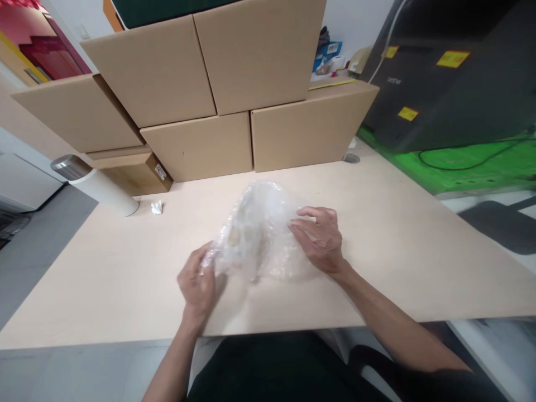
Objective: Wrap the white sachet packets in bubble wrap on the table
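A clear, crinkled plastic bag [259,229] lies bunched in the middle of the light wooden table [397,245], with something pale inside that I cannot make out. My left hand [197,285] pinches the bag's lower left corner, fingers closed on the film. My right hand [320,237] rests on the bag's right side, fingers curled and pressing the plastic down.
Several cardboard boxes [201,100] are stacked along the table's far edge. A white tumbler with a steel lid [94,184] lies at the far left, a small crumpled white scrap [156,207] beside it. A black machine [452,67] on a green mat [473,167] stands at the right.
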`<state>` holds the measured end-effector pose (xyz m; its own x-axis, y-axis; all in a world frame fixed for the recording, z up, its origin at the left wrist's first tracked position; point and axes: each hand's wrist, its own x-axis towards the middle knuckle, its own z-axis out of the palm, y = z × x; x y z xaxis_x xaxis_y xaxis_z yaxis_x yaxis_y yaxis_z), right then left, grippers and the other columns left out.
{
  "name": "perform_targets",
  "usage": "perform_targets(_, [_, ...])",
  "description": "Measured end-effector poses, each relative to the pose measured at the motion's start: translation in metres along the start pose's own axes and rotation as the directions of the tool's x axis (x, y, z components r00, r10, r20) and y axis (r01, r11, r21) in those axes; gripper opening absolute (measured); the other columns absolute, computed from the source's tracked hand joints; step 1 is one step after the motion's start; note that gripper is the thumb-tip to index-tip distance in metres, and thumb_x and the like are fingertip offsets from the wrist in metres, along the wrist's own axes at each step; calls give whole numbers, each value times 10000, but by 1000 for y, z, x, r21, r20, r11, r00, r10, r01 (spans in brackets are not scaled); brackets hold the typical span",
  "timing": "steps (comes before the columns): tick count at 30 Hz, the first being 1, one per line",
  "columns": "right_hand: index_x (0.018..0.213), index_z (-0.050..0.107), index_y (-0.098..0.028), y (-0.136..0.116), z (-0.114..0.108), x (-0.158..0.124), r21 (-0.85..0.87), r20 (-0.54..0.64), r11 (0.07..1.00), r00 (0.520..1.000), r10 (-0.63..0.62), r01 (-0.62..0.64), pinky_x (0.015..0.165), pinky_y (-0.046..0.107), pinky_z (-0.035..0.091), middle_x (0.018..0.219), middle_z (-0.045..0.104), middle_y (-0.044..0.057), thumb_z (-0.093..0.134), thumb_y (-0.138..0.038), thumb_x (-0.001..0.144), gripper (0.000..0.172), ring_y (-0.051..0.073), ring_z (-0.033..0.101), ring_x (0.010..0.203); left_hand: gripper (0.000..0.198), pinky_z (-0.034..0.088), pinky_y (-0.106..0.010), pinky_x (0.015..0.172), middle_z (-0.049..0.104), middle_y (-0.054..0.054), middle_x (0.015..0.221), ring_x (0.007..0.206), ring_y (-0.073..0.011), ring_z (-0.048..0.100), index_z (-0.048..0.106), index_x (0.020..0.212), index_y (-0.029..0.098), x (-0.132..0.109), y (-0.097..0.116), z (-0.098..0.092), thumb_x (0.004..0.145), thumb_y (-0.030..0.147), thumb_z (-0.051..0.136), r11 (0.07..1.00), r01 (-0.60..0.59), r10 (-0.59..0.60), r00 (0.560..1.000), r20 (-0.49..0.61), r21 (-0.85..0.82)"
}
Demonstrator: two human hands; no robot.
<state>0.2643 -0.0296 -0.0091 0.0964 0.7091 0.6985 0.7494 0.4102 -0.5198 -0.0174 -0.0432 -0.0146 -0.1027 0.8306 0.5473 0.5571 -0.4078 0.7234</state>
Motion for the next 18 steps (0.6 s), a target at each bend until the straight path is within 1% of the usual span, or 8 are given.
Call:
perform_targets(3, [849, 703, -300, 1, -4, 1, -14, -63, 1000, 998, -23, 22, 847, 476, 484, 963, 655, 57, 582, -284, 916, 139, 253, 587, 928, 332, 549, -283, 765, 721, -36, 985, 861, -187, 689, 658, 1149, 215, -6, -14, -19, 837, 328, 662, 952, 299, -304, 947, -107, -61])
perform_targets(6, [868, 695, -281, 1, -4, 3, 94, -69, 995, 997, -27, 33, 759, 412, 514, 902, 651, 42, 601, -240, 906, 109, 214, 609, 852, 593, 563, -304, 690, 697, -64, 1022, 825, -198, 683, 498, 1369, 221, -17, -26, -36, 820, 366, 667, 900, 433, -435, 900, 38, 37])
perform_targets(8, [870, 686, -259, 0, -3, 4, 192, -58, 981, 998, 3, 8, 663, 349, 511, 892, 643, 36, 609, -217, 902, 93, 184, 614, 800, 659, 583, -380, 741, 589, -137, 1291, 1020, -262, 661, 422, 1442, 244, -24, -29, -41, 829, 347, 641, 910, 363, -390, 914, 116, 201])
perform_targets(11, [858, 678, -234, 2, -1, 4, 272, -46, 962, 998, 48, -34, 564, 291, 457, 894, 641, 32, 630, -191, 890, 73, 146, 585, 718, 591, 533, -507, 931, 254, -150, 1576, 1359, -361, 432, 479, 1412, 263, -30, -25, -36, 837, 259, 614, 938, 50, -133, 966, 222, 343])
perform_targets(12, [850, 678, -230, 3, -1, 5, 282, -45, 959, 997, 59, -44, 554, 285, 443, 891, 641, 31, 637, -189, 886, 68, 137, 570, 696, 515, 503, -520, 981, 253, -139, 1577, 1390, -362, 393, 539, 1355, 258, -30, -23, -33, 846, 236, 607, 940, -57, -32, 967, 254, 335])
perform_targets(14, [831, 679, -224, 6, -2, 5, 286, -47, 956, 995, 84, -67, 550, 280, 432, 885, 644, 28, 650, -196, 879, 63, 127, 552, 670, 326, 503, -480, 992, 439, -127, 1454, 1315, -318, 489, 639, 1193, 239, -29, -19, -28, 870, 217, 595, 942, -179, 112, 965, 237, 284])
perform_targets(16, [811, 680, -222, 11, -3, 5, 274, -54, 956, 991, 119, -100, 553, 278, 430, 876, 649, 27, 658, -216, 874, 67, 129, 556, 676, 185, 559, -385, 876, 623, -93, 1190, 1107, -244, 626, 661, 1060, 226, -26, -20, -27, 896, 220, 576, 961, -111, 93, 992, 81, 255])
perform_targets(18, [785, 681, -223, 18, -5, 6, 264, -57, 953, 984, 169, -149, 556, 276, 428, 860, 656, 26, 672, -246, 863, 82, 137, 572, 696, 203, 572, -320, 745, 664, -55, 1014, 894, -189, 670, 612, 1098, 224, -24, -28, -35, 898, 239, 578, 978, 88, -60, 986, -153, 189])
